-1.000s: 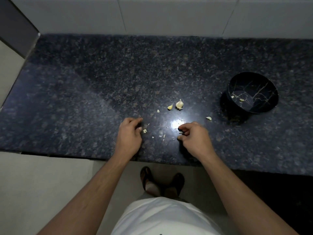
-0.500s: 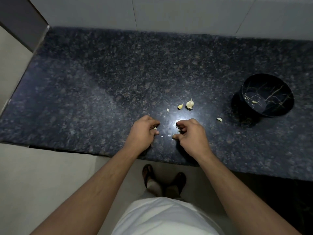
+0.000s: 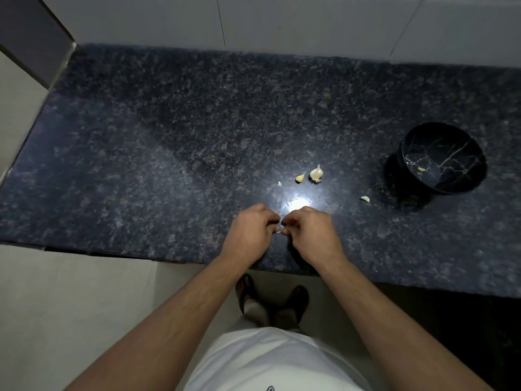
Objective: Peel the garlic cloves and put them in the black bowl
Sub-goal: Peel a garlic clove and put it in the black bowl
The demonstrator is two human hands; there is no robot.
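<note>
1. A dark speckled granite countertop (image 3: pixel 169 153) spans the view, with a bright spot of reflected light (image 3: pixel 296 204) near its front edge.
2. A pale tiled wall (image 3: pixel 282 21) rises behind it.
3. Below the counter's edge lie a light floor (image 3: pixel 70 300), two dark sandals (image 3: pixel 272 299) and a white shirt (image 3: pixel 270 362).

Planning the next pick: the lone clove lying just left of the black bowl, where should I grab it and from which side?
Likely pinch the clove across its plump middle, from above. It lies flat on the countertop, apart from the black bowl, so its sides look clear for fingertips.
</note>
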